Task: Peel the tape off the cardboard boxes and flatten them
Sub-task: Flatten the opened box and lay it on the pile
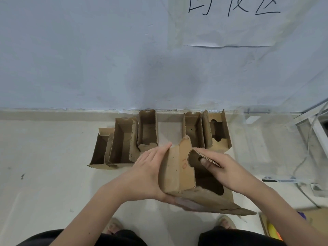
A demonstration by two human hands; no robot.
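Head view: a box [179, 172] is held up over the floor [44, 166], in front of the row of boxes [152, 137] along the wall [79, 59]. The left hand [147, 172] is pressed flat against the box's left side, fingers [162, 148] straight and together, with the palm cupped under the lower corner. The right hand [223, 170] is clamped on the box's right flap, the thumb seen inside the opening and the fingers wrapped over the corrugated edge. The box is seen partly folded, its lower panel splayed out toward the person's feet, so flattening is judged to be under way on this one.

Behind the box, five more boxes are left standing open-topped against the wall, three to the left and two to the right, none flattened. No tape can be made out on them; whether it has been peeled cannot be told. Most of the task is judged still to be done.

A faint red mark, perhaps "10", is seen on the held box's front panel. On the wall, up and right of the box, a paper sheet [230, 23] is hung with large handwritten characters, cut off at the top and not readable.
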